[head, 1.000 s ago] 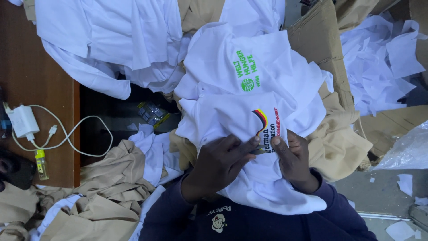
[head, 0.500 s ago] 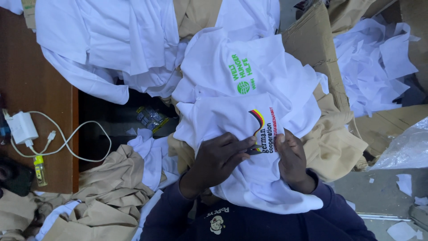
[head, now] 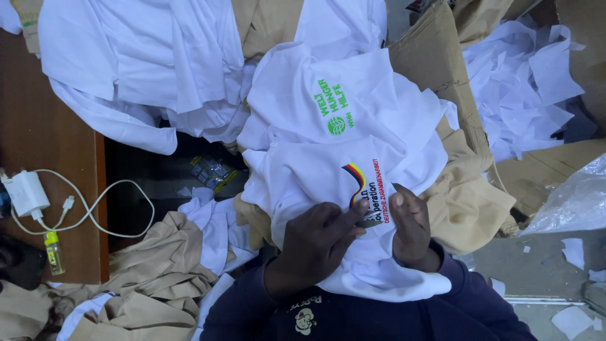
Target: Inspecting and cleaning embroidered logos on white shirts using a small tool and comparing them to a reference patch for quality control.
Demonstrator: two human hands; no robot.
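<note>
As a second ago, both hands, left hand and right hand, still pinching the white shirt.

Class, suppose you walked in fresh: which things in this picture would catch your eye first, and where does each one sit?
First, the left hand and right hand pressing on a white shirt at lower centre, right at its black, red and yellow printed emblem. Above it lies another white garment with a green logo. At far left, a white charger rests on the brown table.

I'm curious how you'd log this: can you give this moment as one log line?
left hand: pressing white shirt | right hand: holding shirt by printed logo | beige cloth: beneath
</note>
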